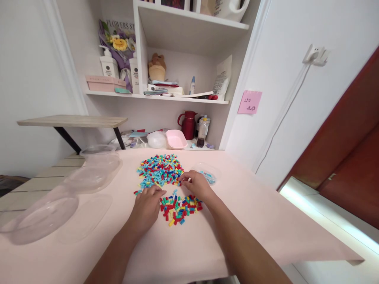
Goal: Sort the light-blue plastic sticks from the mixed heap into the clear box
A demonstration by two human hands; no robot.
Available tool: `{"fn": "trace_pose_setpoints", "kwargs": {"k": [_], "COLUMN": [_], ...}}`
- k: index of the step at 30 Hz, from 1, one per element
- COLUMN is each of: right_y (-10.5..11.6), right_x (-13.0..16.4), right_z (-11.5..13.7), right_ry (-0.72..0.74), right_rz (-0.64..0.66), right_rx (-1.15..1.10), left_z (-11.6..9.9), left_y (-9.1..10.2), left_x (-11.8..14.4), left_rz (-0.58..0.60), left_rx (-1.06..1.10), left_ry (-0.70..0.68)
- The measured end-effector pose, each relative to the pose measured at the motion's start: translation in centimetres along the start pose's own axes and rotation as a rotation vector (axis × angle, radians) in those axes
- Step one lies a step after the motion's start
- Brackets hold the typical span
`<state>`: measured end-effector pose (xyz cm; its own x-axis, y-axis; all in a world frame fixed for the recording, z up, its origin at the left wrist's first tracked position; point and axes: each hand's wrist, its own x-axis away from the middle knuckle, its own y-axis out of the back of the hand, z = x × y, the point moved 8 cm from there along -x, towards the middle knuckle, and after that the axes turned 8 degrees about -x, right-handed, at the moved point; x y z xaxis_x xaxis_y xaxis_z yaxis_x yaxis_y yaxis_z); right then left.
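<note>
Small colourful plastic building bricks lie in two groups on the pink tabletop: a large heap (pixel 161 167) at the back and a smaller spread (pixel 177 209) nearer me. My left hand (pixel 147 205) rests at the left between them, fingers loosely bent, thumb pointing right, with no brick visible in it. At the big heap's right front edge, my right hand (pixel 197 184) is bent with thumb and fingertips drawn together; what they hold, if anything, is too small to make out. Behind that hand stands a clear plastic container (pixel 217 171) with light-blue bricks inside, partly hidden.
Clear plastic trays (pixel 47 213) and a flat clear lid (pixel 89 215) lie on the left. Along the back are a pink basin (pixel 176 140), a red jug (pixel 188 125) and a bottle (pixel 203 133). A small wooden stand (pixel 74 120) rises at the far left.
</note>
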<state>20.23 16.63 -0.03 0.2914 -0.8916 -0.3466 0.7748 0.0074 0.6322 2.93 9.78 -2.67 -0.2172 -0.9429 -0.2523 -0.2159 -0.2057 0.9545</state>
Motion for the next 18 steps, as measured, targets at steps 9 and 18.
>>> {"fn": "trace_pose_setpoints", "kwargs": {"k": [9, 18], "right_y": [-1.6, -1.8], "right_x": [-0.3, -0.1], "right_z": [-1.1, -0.5], "right_ry": [-0.063, -0.080], "right_rz": [0.034, 0.065], "right_rx": [0.173, 0.181], "left_z": [0.1, 0.1], "left_y": [-0.2, -0.2], "left_x": [0.0, 0.0], "left_rz": [0.005, -0.007], "left_rx": [-0.020, -0.024], "left_ry": [0.003, -0.010]}}
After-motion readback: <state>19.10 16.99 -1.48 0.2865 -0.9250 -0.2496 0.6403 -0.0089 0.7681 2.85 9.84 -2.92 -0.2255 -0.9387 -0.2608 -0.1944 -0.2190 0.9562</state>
